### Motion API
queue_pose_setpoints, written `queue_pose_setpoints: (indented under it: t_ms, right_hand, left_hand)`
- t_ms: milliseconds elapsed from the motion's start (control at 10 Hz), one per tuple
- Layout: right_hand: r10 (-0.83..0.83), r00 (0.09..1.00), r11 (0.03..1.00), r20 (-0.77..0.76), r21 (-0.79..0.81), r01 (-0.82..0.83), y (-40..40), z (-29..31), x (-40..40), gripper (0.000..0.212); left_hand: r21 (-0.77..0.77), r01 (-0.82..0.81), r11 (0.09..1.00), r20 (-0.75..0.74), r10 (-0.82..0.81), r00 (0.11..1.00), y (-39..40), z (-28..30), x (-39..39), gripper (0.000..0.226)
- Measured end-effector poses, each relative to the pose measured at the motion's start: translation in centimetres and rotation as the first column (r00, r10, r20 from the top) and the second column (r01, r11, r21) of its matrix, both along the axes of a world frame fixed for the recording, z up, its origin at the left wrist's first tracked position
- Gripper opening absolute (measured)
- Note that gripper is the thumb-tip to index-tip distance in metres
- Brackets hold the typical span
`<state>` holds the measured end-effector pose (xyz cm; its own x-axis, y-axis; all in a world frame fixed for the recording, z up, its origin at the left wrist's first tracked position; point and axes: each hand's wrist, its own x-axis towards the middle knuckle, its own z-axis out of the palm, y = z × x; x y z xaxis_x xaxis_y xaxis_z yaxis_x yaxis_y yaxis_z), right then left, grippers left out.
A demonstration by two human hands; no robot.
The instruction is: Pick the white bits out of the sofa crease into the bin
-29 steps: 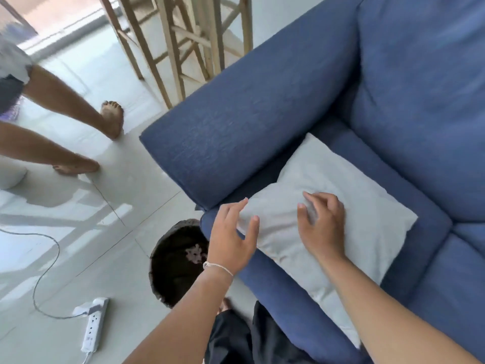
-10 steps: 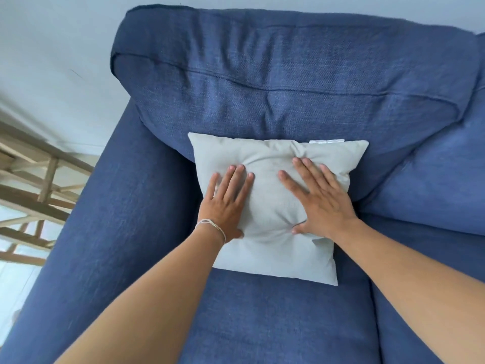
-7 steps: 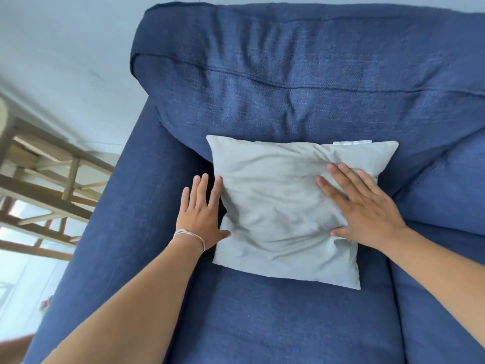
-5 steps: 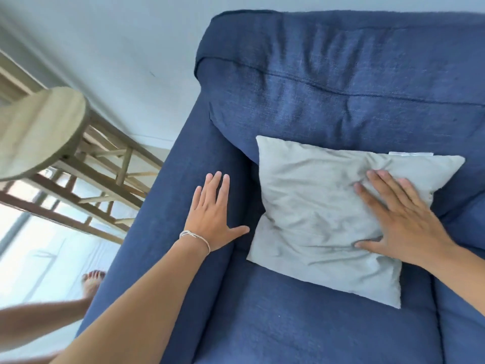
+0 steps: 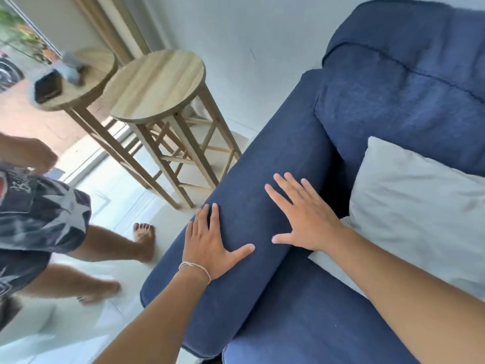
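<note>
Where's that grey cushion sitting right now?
The grey cushion is at the right of the head view, on the blue sofa seat, leaning against the backrest, just right of the right hand on the armrest.

A living room in a home is shown. This is indicated by a blue fabric sofa [image 5: 354,143] with a pale grey cushion [image 5: 420,206] set against a plain white wall [image 5: 249,35], and by two round-topped wooden stools [image 5: 154,85] placed on a light tiled floor [image 5: 126,195]. A barefoot person [image 5: 39,219] in shorts is seen beside a glazed door [image 5: 15,48] through which greenery can be made out.
</note>
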<state>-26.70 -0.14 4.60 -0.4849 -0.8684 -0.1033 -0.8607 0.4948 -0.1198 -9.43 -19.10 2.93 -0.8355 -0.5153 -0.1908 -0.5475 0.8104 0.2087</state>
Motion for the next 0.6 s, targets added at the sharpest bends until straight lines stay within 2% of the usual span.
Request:
queue_pose_setpoints:
  t_ms: [200, 400, 500, 600]
  right_hand:
    - [0.025, 0.989, 1.0, 0.146, 0.013, -0.027, -6.5, -1.3, -0.2, 0.094]
    - [-0.093, 0.978, 0.99, 0.187, 0.118, 0.071, -9.0, -3.2, -0.8, 0.101]
    - [-0.134, 0.957, 0.975, 0.256, 0.205, 0.081, -9.4, -1.5, -0.5, 0.1]
    - [-0.202, 0.733, 0.977, 0.649, 0.077, 0.2, -10.5, 1.8, -0.9, 0.08]
  left_hand:
    - [-0.02, -0.005, 1.0, -0.022, 0.004, 1.0, -0.7, -1.3, -0.2, 0.133]
    - [0.004, -0.019, 1.0, -0.056, 0.02, 0.998, -1.2, -2.1, -0.2, 0.133]
    - [0.037, -0.019, 0.999, -0.05, 0.02, 0.999, -1.4, -1.7, -0.4, 0.131]
    - [0.069, -0.016, 0.997, -0.061, 0.02, 0.998, -1.5, -2.1, -0.2, 0.127]
